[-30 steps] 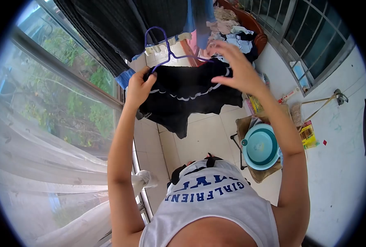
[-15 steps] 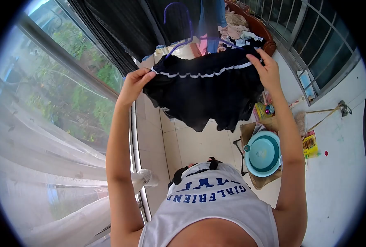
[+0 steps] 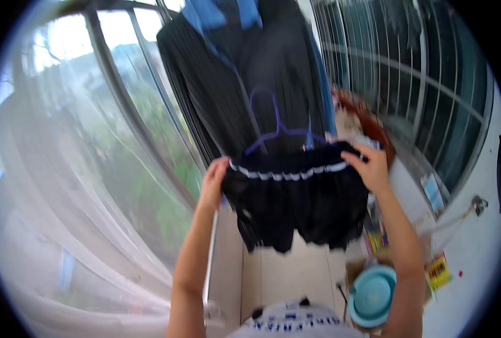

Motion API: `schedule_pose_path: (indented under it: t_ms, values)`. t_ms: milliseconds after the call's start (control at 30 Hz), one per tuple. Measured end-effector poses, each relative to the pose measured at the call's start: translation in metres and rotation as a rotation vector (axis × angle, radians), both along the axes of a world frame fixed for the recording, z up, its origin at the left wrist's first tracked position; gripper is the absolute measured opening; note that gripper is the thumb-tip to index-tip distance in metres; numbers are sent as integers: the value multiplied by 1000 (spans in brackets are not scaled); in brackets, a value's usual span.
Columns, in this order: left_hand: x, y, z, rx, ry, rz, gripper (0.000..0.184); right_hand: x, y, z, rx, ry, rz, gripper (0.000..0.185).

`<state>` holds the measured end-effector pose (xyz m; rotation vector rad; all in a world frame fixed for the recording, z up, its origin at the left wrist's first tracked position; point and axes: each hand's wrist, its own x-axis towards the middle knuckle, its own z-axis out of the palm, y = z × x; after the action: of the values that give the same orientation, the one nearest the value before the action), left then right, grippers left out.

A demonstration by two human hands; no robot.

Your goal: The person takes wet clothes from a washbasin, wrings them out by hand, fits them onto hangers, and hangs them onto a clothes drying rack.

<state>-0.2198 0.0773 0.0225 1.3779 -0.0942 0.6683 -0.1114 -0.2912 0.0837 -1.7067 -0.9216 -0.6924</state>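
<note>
Black shorts [image 3: 295, 197] with a white wavy trim hang spread out in front of me. A purple hanger [image 3: 279, 121] sits inside their waistband, its hook sticking up. My left hand [image 3: 212, 181] pinches the left end of the waistband. At the right end, my right hand [image 3: 369, 166] grips the waistband between thumb and fingers. Behind the hook hangs a dark pleated garment [image 3: 261, 62] with a blue garment [image 3: 219, 14] over its top.
Sheer curtains [image 3: 104, 242] and a window frame [image 3: 112, 84] line the left. At lower right stands a teal basin [image 3: 373, 296] beside a yellow packet [image 3: 437, 271]. A barred window [image 3: 397, 56] and a wooden-framed seat piled with cloth [image 3: 374, 127] are on the right.
My view has tilted up, so more of the hanging clothes shows. The shorts and both hands appear lower and slightly further right in the picture. Both hands keep their hold.
</note>
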Motion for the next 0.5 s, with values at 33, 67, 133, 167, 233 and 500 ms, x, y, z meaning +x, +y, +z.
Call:
schedule_pose_path:
  t_ms: [33,67,133,167,233,500]
  values:
    - [5,6,12,71,1,14,34,16,5,8,51,-69,-17,26]
    - [7,12,23,131,16,33,41,20,10,29,135,-45,82,27]
    - [-9,14,26,45,184,45,47,13,14,58,176,-193,-15,27]
    - [-8,20,37,63,158,46,47,14,17,78,190,-162,17,30]
    - [-16,26,63,379,283,68,50,12,24,116,217,-89,30,33]
    - [6,73,225,325,-172,546,44,34,109,225,499,-130,82,42]
